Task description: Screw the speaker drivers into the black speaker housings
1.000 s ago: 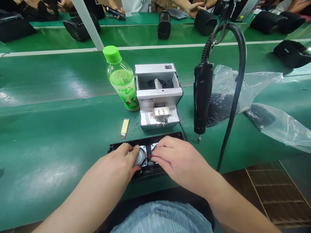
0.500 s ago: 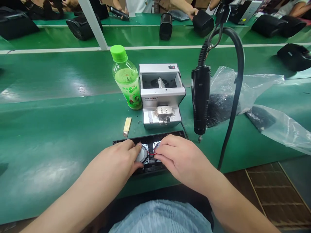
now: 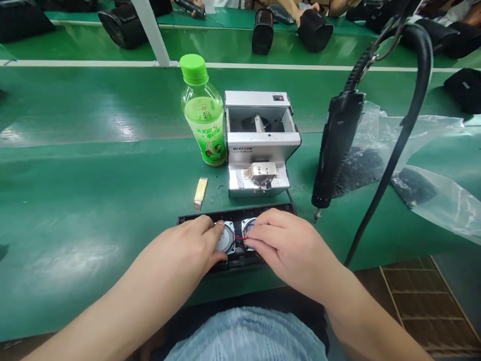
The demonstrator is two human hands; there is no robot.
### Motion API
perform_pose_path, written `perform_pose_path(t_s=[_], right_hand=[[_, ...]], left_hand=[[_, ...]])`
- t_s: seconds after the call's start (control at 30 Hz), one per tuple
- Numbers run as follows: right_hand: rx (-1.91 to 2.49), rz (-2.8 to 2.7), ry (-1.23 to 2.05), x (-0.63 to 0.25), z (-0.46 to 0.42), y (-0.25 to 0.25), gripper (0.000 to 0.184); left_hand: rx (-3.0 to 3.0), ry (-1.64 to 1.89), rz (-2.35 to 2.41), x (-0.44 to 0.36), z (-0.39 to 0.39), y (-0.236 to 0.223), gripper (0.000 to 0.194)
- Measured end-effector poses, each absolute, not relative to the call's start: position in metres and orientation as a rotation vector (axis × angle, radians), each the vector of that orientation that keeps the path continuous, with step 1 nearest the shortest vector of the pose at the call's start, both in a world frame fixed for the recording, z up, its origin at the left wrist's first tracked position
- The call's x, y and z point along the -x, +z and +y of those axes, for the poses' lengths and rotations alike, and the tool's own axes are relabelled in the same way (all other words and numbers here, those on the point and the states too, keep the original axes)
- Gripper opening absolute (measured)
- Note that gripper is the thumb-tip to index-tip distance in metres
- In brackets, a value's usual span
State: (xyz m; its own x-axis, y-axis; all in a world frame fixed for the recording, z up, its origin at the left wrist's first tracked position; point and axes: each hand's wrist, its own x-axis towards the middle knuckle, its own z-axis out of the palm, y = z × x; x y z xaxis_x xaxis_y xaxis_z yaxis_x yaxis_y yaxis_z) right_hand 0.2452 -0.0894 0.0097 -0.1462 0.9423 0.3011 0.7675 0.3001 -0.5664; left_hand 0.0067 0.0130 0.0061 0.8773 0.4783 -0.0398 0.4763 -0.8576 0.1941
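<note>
A long black speaker housing [image 3: 240, 261] lies on the bench before me, with two round speaker drivers in it. My left hand [image 3: 193, 246] is closed round the left driver [image 3: 226, 240], thumb on the near side and fingers on the far side. My right hand [image 3: 287, 243] is pinched together over the right driver [image 3: 247, 226], which it partly covers. A thin red wire [image 3: 239, 238] runs from the left driver into my right fingertips.
Behind the housing stand a grey screw feeder [image 3: 263, 145] and a green-capped bottle [image 3: 205, 118]. A yellow-handled blade [image 3: 200, 193] lies left of them. A black electric screwdriver [image 3: 338, 148] hangs at the right, before plastic bags [image 3: 443, 200]. Co-workers handle black speakers [image 3: 314, 31] across the bench.
The hanging screwdriver has swung to a tilt, its top leaning right. My view has shifted slightly, while both hands keep nearly the same hold on the driver and wire.
</note>
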Motion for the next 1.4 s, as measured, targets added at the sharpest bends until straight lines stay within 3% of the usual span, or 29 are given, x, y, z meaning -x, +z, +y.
perform_pose_path(t_s=[0.17,0.3,0.4,0.67,0.8,0.93,1.03,1.23,1.4], right_hand=[[1.526,-1.969,0.378,-0.244,-0.090,0.009,0.023],[1.529,-2.019,0.366,-0.243,-0.090,0.014,0.023],[1.549,-2.035,0.335,-0.247,-0.095,0.019,0.012],[1.720,-1.317,-0.231,-0.301,-0.085,0.016,0.056],[1.825,-1.099,-0.014,-0.328,-0.061,0.007,0.083],[1.764,-1.004,0.341,-0.345,-0.048,-0.001,0.070],[1.624,-0.935,0.532,-0.347,-0.046,-0.003,0.063],[1.426,-0.687,0.474,-0.336,-0.040,0.009,0.067],[1.295,-0.627,0.391,-0.326,-0.043,0.043,0.072]], left_hand=[[-2.933,0.000,0.723,-0.009,0.009,0.006,0.032],[-2.937,-0.095,0.747,-0.012,0.010,0.008,0.039],[-2.917,-0.170,0.773,-0.015,0.011,0.012,0.043],[-2.991,-0.049,0.803,-0.016,-0.003,0.019,0.032],[-3.128,0.389,0.682,-0.004,-0.008,0.017,0.037],[-2.955,0.685,0.713,0.017,-0.010,0.004,0.031],[-2.872,0.719,0.770,0.031,-0.018,-0.016,0.044],[-2.731,0.768,0.994,0.031,-0.043,-0.052,0.070],[-2.596,1.059,0.930,0.020,-0.046,-0.059,0.042]])
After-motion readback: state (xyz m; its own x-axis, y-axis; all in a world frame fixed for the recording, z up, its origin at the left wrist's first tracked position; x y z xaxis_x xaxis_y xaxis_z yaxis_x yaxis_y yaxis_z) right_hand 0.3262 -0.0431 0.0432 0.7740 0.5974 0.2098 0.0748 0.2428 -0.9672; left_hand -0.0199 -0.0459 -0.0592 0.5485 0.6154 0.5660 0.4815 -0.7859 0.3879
